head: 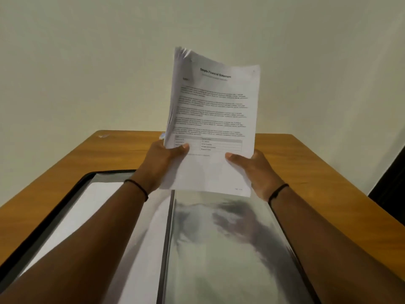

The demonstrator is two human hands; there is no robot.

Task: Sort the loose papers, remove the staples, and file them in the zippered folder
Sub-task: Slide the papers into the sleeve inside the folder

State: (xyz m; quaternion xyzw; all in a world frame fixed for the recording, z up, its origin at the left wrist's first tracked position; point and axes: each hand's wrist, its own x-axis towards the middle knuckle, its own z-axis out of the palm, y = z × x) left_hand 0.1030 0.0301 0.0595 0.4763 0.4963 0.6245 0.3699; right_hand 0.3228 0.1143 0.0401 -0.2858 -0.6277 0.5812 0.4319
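Observation:
A stack of white printed papers point(212, 110), headed "Sample Financial Statement", stands upright in the air above the table. My left hand point(163, 160) grips its lower left edge, thumb on the front page. My right hand point(255, 170) grips the lower right edge the same way. Under my arms the zippered folder point(219, 249) lies open, its black edge running round glossy clear sleeves. A white sheet point(103, 207) shows in the folder's left half. No staple or staple remover is visible.
The folder rests on a wooden table point(306, 163) that ends at a plain pale wall point(109, 62). A dark object point(392, 181) stands off the table's right side. A small pale mark point(103, 136) sits near the far left corner.

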